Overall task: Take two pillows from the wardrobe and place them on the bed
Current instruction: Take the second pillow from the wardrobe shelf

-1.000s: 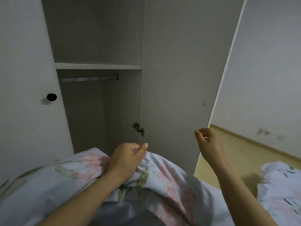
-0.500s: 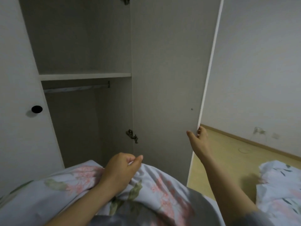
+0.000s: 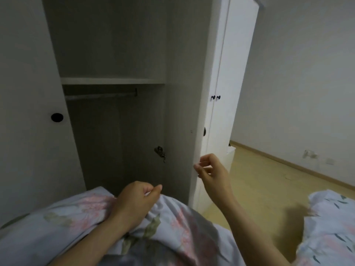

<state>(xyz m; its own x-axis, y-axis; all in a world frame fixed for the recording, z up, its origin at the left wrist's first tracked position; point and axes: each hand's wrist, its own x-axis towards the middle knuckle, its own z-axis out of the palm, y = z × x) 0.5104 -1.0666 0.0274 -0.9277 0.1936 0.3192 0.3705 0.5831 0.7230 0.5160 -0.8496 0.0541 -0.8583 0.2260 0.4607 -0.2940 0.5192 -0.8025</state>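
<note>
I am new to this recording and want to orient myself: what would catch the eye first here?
First comes the floral pillow across the bottom, gripped by the left hand. Above it gapes the dark wardrobe, its door open, with the right hand at the door's edge.

Pillow (image 3: 182,227) before wardrobe (image 3: 107,45); door (image 3: 184,73) right of shelf (image 3: 113,81).

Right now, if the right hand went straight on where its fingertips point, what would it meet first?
Probably the free edge of the wardrobe door, just left of the right hand; whether they touch is unclear.
</note>
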